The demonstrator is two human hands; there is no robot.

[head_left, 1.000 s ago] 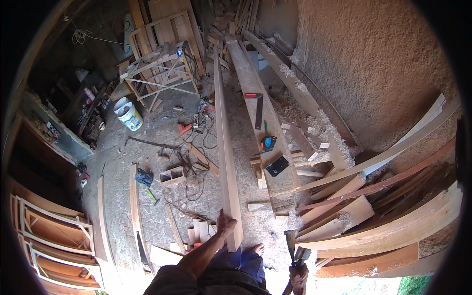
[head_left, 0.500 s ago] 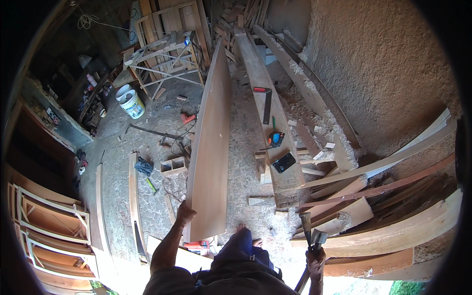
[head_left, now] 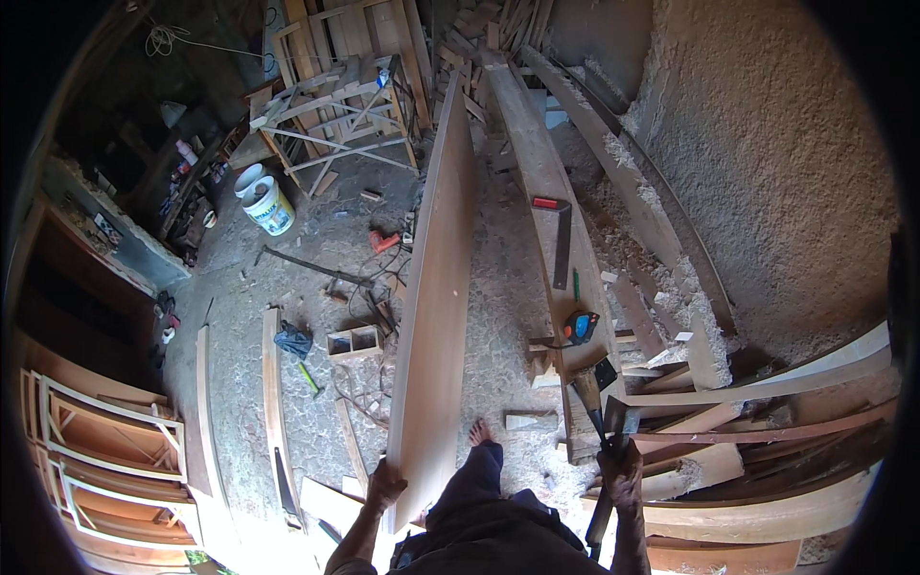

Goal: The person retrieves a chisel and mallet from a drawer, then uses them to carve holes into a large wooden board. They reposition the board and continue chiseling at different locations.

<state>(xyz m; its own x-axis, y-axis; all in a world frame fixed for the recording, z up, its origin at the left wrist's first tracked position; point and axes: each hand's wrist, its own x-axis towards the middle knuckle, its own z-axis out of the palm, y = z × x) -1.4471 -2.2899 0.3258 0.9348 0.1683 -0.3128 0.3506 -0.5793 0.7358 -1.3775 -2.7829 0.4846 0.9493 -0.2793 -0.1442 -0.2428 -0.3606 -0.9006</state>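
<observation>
A long, wide wooden board [head_left: 436, 316] stands on its edge and runs away from me. My left hand [head_left: 386, 486] is closed around its near end. In my right hand [head_left: 621, 471] are a hammer [head_left: 618, 420] and a wooden-handled chisel [head_left: 587, 391], gripped together, with the hammer's handle pointing down. These tools are over the near end of a long plank [head_left: 537, 192]. On that plank lie a try square [head_left: 563, 240] with a red end, a green pencil [head_left: 576, 283], a blue-and-black tape measure [head_left: 581, 328] and a flat black object [head_left: 606, 372], partly covered by the tools.
Shavings and stacked planks [head_left: 747, 517] fill the right side by a rough wall [head_left: 776, 182]. Left of the board are a wooden box [head_left: 355, 342], an orange power tool [head_left: 383, 241], cables and white buckets [head_left: 268, 211]. Wooden frames [head_left: 105, 422] stand at the far left.
My right hand has risen forward with the hammer and chisel, which now overlap the plank and black object. My left hand keeps its hold on the board. The whole view has shifted.
</observation>
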